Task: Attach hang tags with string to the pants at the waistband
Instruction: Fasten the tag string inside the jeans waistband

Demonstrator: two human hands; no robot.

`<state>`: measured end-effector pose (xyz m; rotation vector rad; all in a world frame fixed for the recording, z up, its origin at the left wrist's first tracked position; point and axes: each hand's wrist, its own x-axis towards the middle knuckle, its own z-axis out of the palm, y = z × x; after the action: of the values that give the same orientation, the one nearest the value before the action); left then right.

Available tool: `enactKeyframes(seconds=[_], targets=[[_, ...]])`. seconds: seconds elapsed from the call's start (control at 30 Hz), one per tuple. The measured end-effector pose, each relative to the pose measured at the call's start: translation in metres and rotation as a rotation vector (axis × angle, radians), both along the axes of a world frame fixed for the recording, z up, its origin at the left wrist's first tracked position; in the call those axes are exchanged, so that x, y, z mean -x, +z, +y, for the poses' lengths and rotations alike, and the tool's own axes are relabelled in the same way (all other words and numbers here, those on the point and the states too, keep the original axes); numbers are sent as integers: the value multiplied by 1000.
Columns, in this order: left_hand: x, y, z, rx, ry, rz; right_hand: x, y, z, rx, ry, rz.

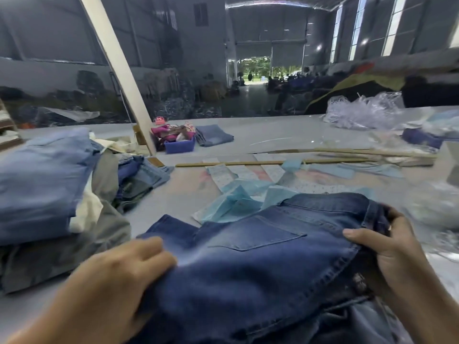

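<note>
— Where are the pants?
— The dark denim pants [260, 249] lie at the counter's [285, 135] near edge, back pocket up, waistband toward the right.
— And the hands?
— The left hand [116, 276] grips the leg fabric, fingers curled over it; the right hand [387, 256] pinches the waistband end.
— Room around?
— Blue paper tags [238, 202] just beyond; a stack of folded jeans [42, 184] along the left edge; bare counter between them.

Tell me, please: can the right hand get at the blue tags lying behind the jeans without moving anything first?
Probably not at once: the right hand grips the waistband end of the jeans. The blue tags lie uncovered just beyond, so after letting go the way looks free.
</note>
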<state>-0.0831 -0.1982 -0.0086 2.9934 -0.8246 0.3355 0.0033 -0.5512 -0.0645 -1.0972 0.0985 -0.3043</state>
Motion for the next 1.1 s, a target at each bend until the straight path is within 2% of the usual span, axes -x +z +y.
enactKeyframes(seconds=[0.1, 0.13, 0.17, 0.2, 0.27, 0.37, 0.5, 0.63, 0.73, 0.83, 0.9, 0.93, 0.97, 1.03, 1.1], targets=[[-2, -3, 10, 99, 167, 150, 13, -10, 11, -17, 40, 43], [2, -13, 6, 161, 219, 258, 16, -15, 16, -12, 60, 62], [7, -16, -3, 121, 256, 354, 19, -20, 21, -16, 75, 73], [9, -17, -9, 166, 276, 368, 22, -22, 26, -34, 102, 64], [-2, -14, -36, 187, 242, 290, 25, -25, 41, -63, 115, 33], [-5, -14, -91, 177, 294, 267, 31, -19, 71, -140, 175, -30], [-22, -43, -122, 180, 423, 13, 38, -3, 103, -214, 346, -88], [-33, -63, -130, 620, 349, -173, 38, 20, 127, -260, 638, -232], [-27, -50, -108, 768, 362, -267, 27, 29, 138, -358, 730, -89], [-26, -33, -75, 825, 475, -359, 9, 36, 136, -294, 940, -46], [-32, -24, -45, 857, 556, -436, -16, 36, 124, -188, 912, 13], [-35, -21, -28, 880, 599, -474, -33, 34, 120, -61, 791, 62], [-39, -18, -10, 918, 625, -497, -50, 30, 117, 151, 652, 114], [-44, -16, 18, 960, 653, -509, -82, 14, 117, 718, 458, 150], [-46, -19, 32, 947, 691, -487, -100, -3, 127, 1201, 548, 149]])
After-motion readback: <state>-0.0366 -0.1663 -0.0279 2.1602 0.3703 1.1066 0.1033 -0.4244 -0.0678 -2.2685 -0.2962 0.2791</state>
